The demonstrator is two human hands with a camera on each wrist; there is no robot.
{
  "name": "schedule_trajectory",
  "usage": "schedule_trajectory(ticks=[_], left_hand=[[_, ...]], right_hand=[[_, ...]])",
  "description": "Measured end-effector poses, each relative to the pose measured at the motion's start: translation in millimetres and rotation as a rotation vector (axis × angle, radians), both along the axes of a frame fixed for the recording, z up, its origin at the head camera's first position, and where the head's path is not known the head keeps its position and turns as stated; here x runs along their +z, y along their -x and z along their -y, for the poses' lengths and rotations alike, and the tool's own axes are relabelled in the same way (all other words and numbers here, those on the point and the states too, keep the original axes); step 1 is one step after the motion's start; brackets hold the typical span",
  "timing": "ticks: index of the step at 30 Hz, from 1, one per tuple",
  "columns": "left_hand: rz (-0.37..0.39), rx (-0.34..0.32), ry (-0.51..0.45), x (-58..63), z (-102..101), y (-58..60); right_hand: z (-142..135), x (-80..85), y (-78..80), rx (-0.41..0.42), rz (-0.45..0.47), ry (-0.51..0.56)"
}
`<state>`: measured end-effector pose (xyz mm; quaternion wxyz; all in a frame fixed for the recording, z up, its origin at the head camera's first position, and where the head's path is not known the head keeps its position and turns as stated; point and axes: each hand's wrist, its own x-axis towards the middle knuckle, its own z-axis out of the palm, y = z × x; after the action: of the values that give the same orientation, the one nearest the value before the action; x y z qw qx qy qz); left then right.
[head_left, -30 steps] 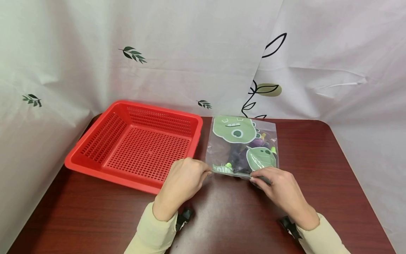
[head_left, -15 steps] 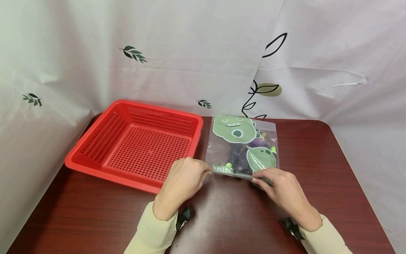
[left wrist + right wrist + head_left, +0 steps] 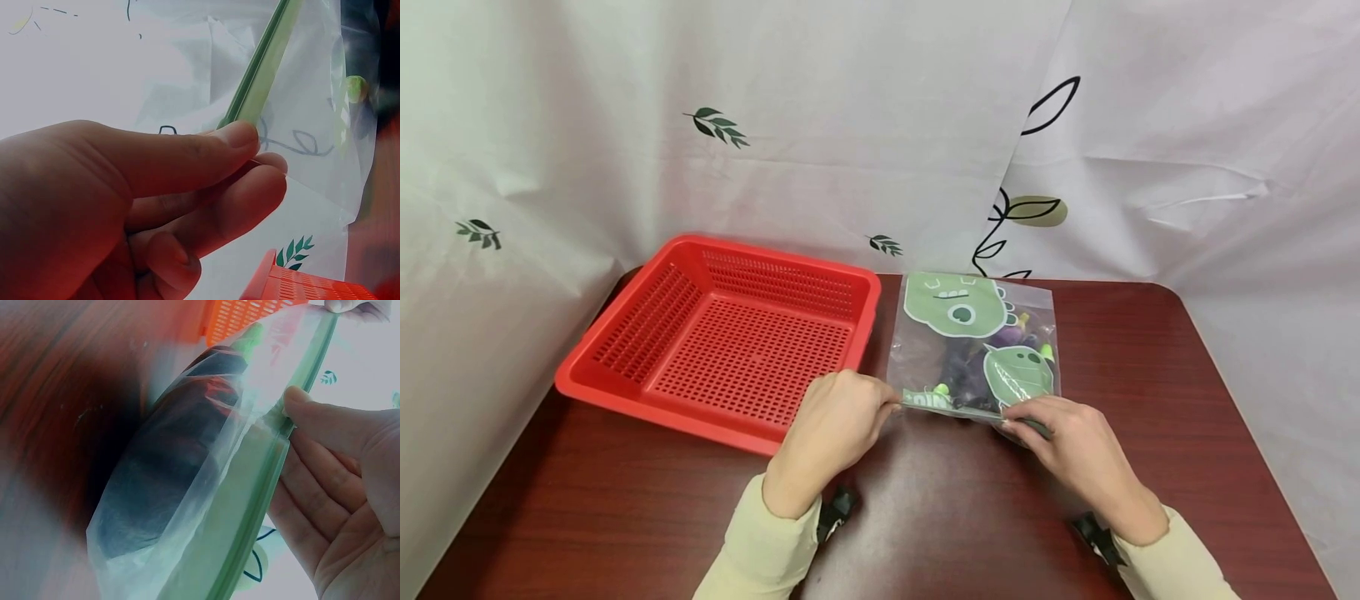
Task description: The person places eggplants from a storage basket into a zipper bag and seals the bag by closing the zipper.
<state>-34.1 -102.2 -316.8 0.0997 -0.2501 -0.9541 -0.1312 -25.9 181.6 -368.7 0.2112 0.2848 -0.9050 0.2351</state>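
Note:
A clear zip bag (image 3: 951,308) with green cartoon prints lies on the table, its zip edge raised toward me. Inside are dark purple pieces with bright green tips (image 3: 249,341). My left hand (image 3: 835,433) pinches the left end of the green zip strip (image 3: 265,69) between thumb and fingers. Farther right along that strip, my right hand (image 3: 1075,446) pinches it between thumb and forefinger. In the right wrist view, the strip looks pressed together above the right thumb (image 3: 299,403) and wider below it. Part of the bag's right corner is hidden by the right hand.
A red plastic basket (image 3: 647,408) with perforated walls stands left of the bag, its near right rim behind the left hand. The dark wood table (image 3: 955,517) meets a white curtain (image 3: 820,167) with leaf prints at the back and sides.
My right hand has slid slightly rightward along the zip strip. The left hand keeps its pinch on the left end, and the bag and basket stay in place.

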Motion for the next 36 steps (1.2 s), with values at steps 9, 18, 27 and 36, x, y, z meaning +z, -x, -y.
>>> schedule_trajectory(ticks=[9, 18, 27, 36], left_hand=[[-0.002, -0.006, 0.004, 0.1, 0, 1.4], [0.001, 0.001, 0.007, -0.1, 0, 1.6], [0.008, 0.002, 0.006, 0.6, 1, 0.9], [0.016, 0.001, 0.007, 0.9, 1, 1.9]], right_hand=[[-5, -0.4, -0.1, -0.002, -0.001, -0.012], [-9, -1.4, 0.3, -0.006, 0.010, -0.017], [-13, -2.0, -0.1, 0.002, -0.005, -0.007], [-18, -2.2, -0.6, -0.018, -0.005, -0.029]])
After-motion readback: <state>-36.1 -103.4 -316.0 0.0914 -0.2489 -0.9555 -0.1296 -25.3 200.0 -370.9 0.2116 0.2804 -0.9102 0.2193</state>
